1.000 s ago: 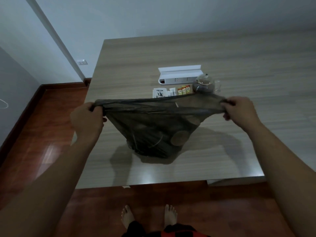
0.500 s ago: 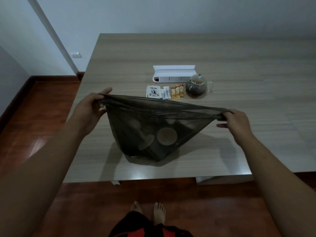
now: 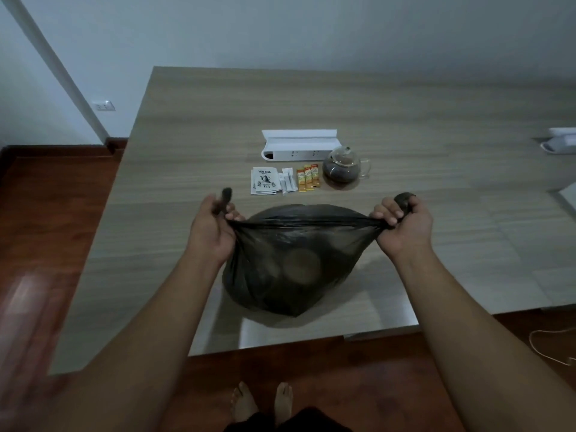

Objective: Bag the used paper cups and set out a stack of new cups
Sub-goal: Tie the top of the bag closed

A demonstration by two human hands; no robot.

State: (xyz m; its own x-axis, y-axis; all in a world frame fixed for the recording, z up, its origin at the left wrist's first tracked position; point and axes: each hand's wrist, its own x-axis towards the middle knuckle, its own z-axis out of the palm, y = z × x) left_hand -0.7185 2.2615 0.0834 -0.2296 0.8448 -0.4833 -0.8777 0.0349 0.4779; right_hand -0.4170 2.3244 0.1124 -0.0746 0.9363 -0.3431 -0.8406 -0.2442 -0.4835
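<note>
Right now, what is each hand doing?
Left hand: grips one gathered corner of the trash bag.
Right hand: grips the other corner.

Obstacles: black bag [image 3: 286,263] at table [image 3: 187,213] near edge; sachets [image 3: 285,180], glass teapot [image 3: 343,165], white box [image 3: 299,145] clustered just behind; bare tabletop either side and beyond.

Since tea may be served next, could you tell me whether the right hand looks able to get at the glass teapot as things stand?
Probably not at once: the right hand grips a gathered corner of the black bag. The table between it and the glass teapot lies bare, so once it lets go, the way looks free.
</note>
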